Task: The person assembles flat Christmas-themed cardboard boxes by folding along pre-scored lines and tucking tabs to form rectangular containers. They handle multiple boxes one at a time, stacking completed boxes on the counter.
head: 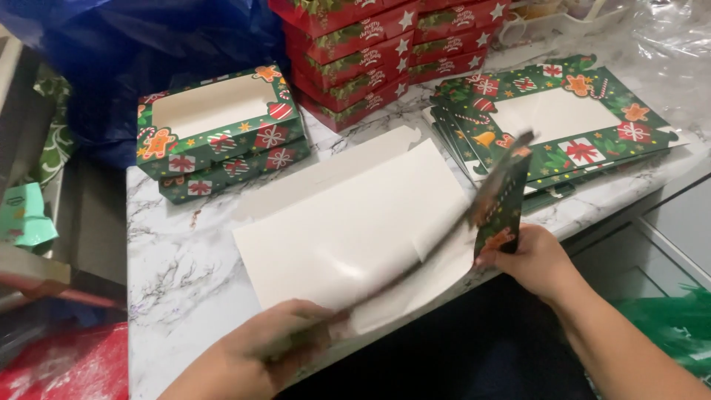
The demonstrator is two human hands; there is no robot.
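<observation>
A flat, unfolded cardboard box (355,222) lies white side up on the marble counter (170,259). My left hand (259,352) grips its near edge at the lower left. My right hand (537,259) holds its right side flap (503,200), which is green with holiday prints and stands folded upward. The raised near edge is blurred with motion.
Two assembled green window boxes (222,133) are stacked at the back left. Red holiday boxes (378,52) are piled at the back centre. A pile of flat green box blanks (555,118) lies at the right. A blue plastic bag (148,44) sits behind the counter.
</observation>
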